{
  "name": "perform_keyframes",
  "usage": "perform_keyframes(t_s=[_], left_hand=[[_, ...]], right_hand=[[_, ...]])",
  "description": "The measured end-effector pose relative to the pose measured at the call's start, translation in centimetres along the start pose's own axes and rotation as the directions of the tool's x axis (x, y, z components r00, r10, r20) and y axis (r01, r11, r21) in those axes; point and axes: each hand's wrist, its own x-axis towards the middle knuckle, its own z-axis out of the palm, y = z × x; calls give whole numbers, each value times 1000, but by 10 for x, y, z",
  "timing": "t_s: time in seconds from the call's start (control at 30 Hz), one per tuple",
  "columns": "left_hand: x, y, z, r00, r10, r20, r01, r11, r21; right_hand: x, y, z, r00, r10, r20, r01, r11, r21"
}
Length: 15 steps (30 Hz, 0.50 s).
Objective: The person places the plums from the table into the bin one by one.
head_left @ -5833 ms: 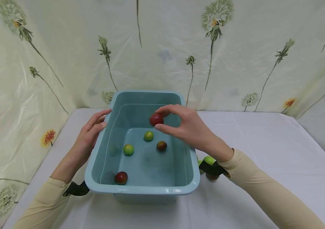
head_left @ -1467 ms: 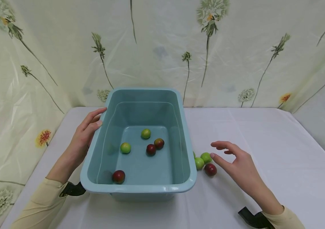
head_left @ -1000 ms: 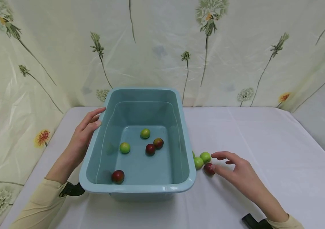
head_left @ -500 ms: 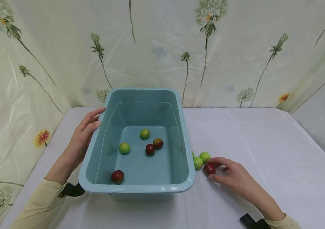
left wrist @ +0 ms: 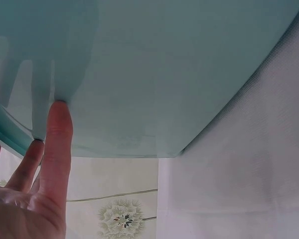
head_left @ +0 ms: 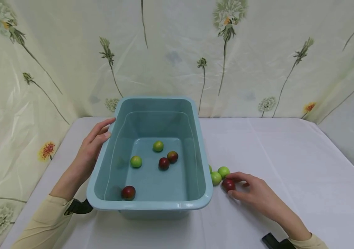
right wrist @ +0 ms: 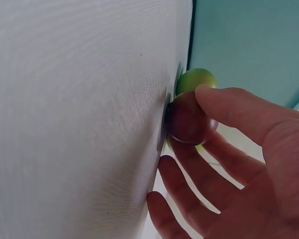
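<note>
A light blue plastic tub (head_left: 152, 205) stands in the middle of the table. My left hand (head_left: 90, 144) rests at its left rim; in the left wrist view, straight fingers (left wrist: 59, 134) touch the tub's outer wall (left wrist: 144, 74). To the right of the tub, my right hand (head_left: 257, 192) pinches a dark red plum (head_left: 228, 184) between thumb and fingertips, low on the white cloth. Close by lie green plums (head_left: 216, 178), one partly hidden by the tub. In the right wrist view the thumb lies on the red plum (right wrist: 189, 119), with a green plum (right wrist: 195, 82) behind it.
Inside the tub are several plums: two green ones (head_left: 136, 161), two dark red ones (head_left: 128, 193) and a reddish-brown one (head_left: 172, 157). A white cloth (head_left: 289, 166) covers the table. Behind it hangs a flower-patterned curtain (head_left: 170, 69).
A red plum carried by my right hand over the tub earlier now lies in it. That hand has moved right and down to the table and closed on another red plum. My left hand stays at the rim.
</note>
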Motion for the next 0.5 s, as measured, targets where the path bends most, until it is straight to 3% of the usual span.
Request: perform_keyframes(t_s=[0.5], left_hand=[[1,-1,-1,1000,5,-3,-5,1000,21]], right_hand=[[-4,-4,-5,996,-55,-71,56,998,11]])
